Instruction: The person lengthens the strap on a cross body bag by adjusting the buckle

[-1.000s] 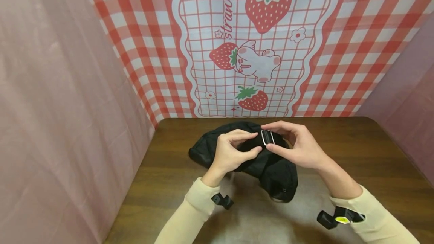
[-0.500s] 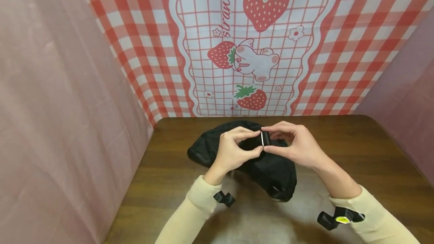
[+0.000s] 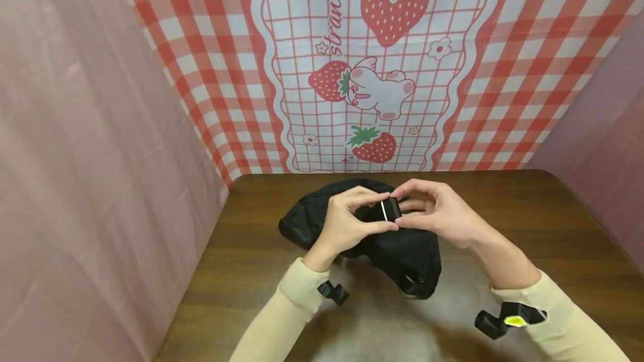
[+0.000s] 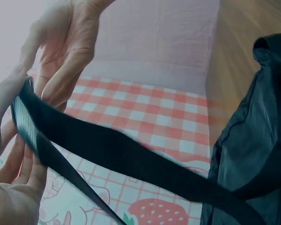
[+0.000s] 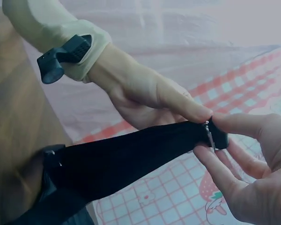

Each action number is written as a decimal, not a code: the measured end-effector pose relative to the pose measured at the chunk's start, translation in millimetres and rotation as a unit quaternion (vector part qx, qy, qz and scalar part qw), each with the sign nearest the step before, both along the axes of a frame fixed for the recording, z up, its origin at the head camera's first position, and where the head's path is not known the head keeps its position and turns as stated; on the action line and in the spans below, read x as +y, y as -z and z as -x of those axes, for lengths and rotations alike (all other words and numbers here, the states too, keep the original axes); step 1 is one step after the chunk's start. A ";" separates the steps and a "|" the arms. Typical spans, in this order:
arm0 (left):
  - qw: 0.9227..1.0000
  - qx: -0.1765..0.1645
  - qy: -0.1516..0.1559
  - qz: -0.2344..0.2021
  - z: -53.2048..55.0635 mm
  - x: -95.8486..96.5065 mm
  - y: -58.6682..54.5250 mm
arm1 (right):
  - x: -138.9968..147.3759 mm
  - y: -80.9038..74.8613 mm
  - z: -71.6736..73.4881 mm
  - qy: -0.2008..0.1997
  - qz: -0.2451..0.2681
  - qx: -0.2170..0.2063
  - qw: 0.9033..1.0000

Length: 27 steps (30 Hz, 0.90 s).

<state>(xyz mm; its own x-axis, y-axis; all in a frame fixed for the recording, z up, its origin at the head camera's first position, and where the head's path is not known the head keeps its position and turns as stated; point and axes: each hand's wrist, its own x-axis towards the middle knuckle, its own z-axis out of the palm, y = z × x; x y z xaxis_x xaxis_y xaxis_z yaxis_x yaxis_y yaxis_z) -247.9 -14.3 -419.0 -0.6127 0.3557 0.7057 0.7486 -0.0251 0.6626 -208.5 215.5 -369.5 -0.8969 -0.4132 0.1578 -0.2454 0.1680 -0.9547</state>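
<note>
A black fabric bag (image 3: 402, 256) lies on the table, its strap (image 4: 117, 145) lifted above it. A thin metal slide buckle (image 3: 384, 210) crosses the strap, seen nearly edge-on. My left hand (image 3: 344, 219) pinches the strap at the buckle between thumb and fingers. Close against it, my right hand (image 3: 448, 214) pinches the folded strap end just beyond the buckle. In the right wrist view, fingertips from both hands meet around the buckle (image 5: 210, 133), and the strap runs back toward the bag. The left wrist view shows the strap doubled into a loop at the fingers.
The brown wooden table (image 3: 241, 272) stretches out around the bag. Behind it hangs a red-and-white checked cloth (image 3: 221, 71) with strawberry prints. Pink curtains (image 3: 90, 155) close off the sides. A small black camera (image 3: 333, 292) sits on each cuff.
The buckle has turned from facing the head camera to nearly edge-on. My left fingertips have shifted slightly right along the strap, closer to my right fingers. The bag stays about where it was.
</note>
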 end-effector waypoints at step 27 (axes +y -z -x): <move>0.999 -0.025 -0.025 0.023 -4.0 -9.1 -3.1 | -6.4 2.8 -1.9 0.082 -0.048 0.227 0.969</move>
<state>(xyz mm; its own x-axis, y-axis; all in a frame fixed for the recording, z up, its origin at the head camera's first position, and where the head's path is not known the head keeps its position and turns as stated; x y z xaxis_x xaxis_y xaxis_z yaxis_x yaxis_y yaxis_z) -243.9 -23.4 -415.9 -0.6641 0.3553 0.6578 0.7145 0.0427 0.6983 -206.6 209.1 -372.4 -0.7987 -0.3043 0.5191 -0.5992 0.3232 -0.7325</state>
